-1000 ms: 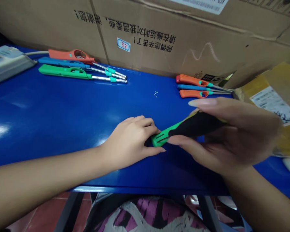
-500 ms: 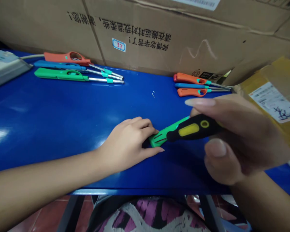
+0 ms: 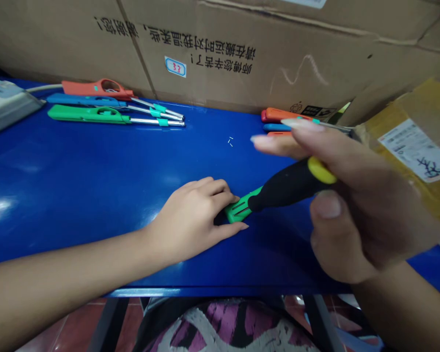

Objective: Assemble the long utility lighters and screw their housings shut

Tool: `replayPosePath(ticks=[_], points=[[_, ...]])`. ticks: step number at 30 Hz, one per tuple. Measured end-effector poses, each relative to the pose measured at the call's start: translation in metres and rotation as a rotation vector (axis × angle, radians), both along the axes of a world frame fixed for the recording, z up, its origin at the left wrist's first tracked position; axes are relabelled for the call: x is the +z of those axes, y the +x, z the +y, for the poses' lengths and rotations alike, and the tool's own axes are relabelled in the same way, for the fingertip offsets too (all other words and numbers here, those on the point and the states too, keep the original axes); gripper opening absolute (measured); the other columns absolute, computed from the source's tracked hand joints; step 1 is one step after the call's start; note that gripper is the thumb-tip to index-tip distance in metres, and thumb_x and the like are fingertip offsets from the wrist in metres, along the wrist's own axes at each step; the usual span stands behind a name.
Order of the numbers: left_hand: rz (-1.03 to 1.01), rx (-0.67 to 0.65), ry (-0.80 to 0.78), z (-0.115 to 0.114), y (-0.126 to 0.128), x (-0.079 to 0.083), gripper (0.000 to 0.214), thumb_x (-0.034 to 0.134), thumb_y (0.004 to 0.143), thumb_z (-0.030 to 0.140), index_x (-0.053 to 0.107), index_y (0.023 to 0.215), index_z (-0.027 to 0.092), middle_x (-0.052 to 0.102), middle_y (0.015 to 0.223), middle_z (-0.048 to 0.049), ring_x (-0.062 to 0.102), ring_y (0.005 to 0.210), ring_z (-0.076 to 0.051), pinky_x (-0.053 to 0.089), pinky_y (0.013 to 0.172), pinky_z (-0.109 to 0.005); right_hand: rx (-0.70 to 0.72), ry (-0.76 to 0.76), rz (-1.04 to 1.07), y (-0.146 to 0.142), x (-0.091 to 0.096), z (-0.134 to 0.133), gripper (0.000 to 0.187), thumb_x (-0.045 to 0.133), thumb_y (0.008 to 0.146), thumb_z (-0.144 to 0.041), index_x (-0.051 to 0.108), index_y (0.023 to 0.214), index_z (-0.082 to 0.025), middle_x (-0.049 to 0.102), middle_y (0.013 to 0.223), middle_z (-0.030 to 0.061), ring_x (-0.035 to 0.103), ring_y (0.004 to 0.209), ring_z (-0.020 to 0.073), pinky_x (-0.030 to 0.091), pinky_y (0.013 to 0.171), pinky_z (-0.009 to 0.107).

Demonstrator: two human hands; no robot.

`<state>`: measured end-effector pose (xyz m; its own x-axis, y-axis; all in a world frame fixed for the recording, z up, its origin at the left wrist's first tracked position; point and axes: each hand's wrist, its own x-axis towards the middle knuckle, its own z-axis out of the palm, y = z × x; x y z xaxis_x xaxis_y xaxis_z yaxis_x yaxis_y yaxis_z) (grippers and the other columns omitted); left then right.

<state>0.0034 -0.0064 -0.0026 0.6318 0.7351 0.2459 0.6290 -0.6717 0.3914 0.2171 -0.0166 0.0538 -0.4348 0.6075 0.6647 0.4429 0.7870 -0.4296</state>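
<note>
The left hand (image 3: 192,220) lies low, its fingers (image 3: 220,188) curled inward, forearm (image 3: 73,259) reaching in from the lower left; the right hand (image 3: 366,210) is raised, its thumb (image 3: 326,210) and fingers bent in a firm grip.

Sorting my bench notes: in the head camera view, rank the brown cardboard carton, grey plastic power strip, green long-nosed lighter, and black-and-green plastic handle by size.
1. Brown cardboard carton
2. Green long-nosed lighter and black-and-green plastic handle: similar; the handle's nearness to the camera makes ranking them unsure.
3. Grey plastic power strip
</note>
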Motion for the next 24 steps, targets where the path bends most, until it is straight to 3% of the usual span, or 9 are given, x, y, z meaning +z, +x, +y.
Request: replayPosePath(ticks=[2, 4, 6, 10, 16, 24], points=[[-0.005, -0.003, -0.003, 0.0, 0.0, 0.0, 0.036, 0.064, 0.092, 0.049, 0.071, 0.108, 0.017, 0.069, 0.106, -0.0088, 0.065, 0.095, -0.027, 0.054, 0.081, -0.04, -0.016, -0.056, -0.097, 0.0, 0.005, 0.0, 0.04, 0.052, 0.098, -0.025, 0.059, 0.135, -0.037, 0.068, 0.131, -0.0016, 0.069, 0.107, 0.0235, 0.058, 0.097, 0.044], [0.001, -0.011, -0.014, 0.0, 0.0, 0.0, 0.035, 0.061, 0.094, 0.047, 0.071, 0.109, 0.016, 0.069, 0.106, -0.009, 0.066, 0.096, -0.027, 0.054, 0.082, -0.04, -0.055, -0.012, -0.088, -0.002, 0.012, 0.002, 0.028, 0.067, 0.091, -0.035, 0.068, 0.12, -0.036, 0.075, 0.103, 0.0006, 0.072, 0.089, 0.0236, 0.063, 0.081, 0.041], [0.008, -0.014, -0.018, 0.0, 0.0, 0.0, 0.035, 0.062, 0.094, 0.047, 0.07, 0.11, 0.016, 0.069, 0.105, -0.0084, 0.065, 0.096, -0.027, 0.054, 0.081, -0.04, -0.052, -0.002, -0.02, -0.006, 0.018, 0.004, 0.028, 0.077, 0.083, -0.039, 0.071, 0.11, -0.038, 0.074, 0.091, 0.0001, 0.072, 0.086, 0.0254, 0.063, 0.074, 0.041], [0.009, -0.009, 0.006, 0.0, 0.0, 0.0, 0.037, 0.068, 0.09, 0.05, 0.071, 0.105, 0.017, 0.069, 0.101, -0.0068, 0.065, 0.092, -0.026, 0.054, 0.079, -0.039, -0.013, -0.032, 0.092, -0.017, 0.02, 0.005, 0.03, 0.077, 0.082, -0.044, 0.07, 0.111, -0.039, 0.075, 0.097, 0.0011, 0.073, 0.094, 0.0289, 0.064, 0.073, 0.044], [0.008, -0.004, -0.001, -0.001, -0.001, -0.001, 0.034, 0.064, 0.093, 0.048, 0.07, 0.107, 0.017, 0.068, 0.1, -0.0068, 0.065, 0.093, -0.025, 0.054, 0.079, -0.038, -0.013, -0.024, 0.101, -0.027, 0.013, 0.003, 0.027, 0.072, 0.085, -0.045, 0.07, 0.111, -0.038, 0.074, 0.098, 0.0011, 0.073, 0.094, 0.0279, 0.064, 0.071, 0.043], [0.001, 0.004, 0.004, -0.001, 0.0, -0.001, 0.036, 0.065, 0.092, 0.05, 0.071, 0.106, 0.017, 0.068, 0.101, -0.0067, 0.064, 0.092, -0.024, 0.053, 0.079, -0.037, -0.034, -0.003, 0.106, -0.016, 0.006, 0.01, 0.02, 0.067, 0.089, -0.043, 0.071, 0.107, -0.036, 0.074, 0.095, 0.0005, 0.073, 0.088, 0.0254, 0.064, 0.068, 0.042]])
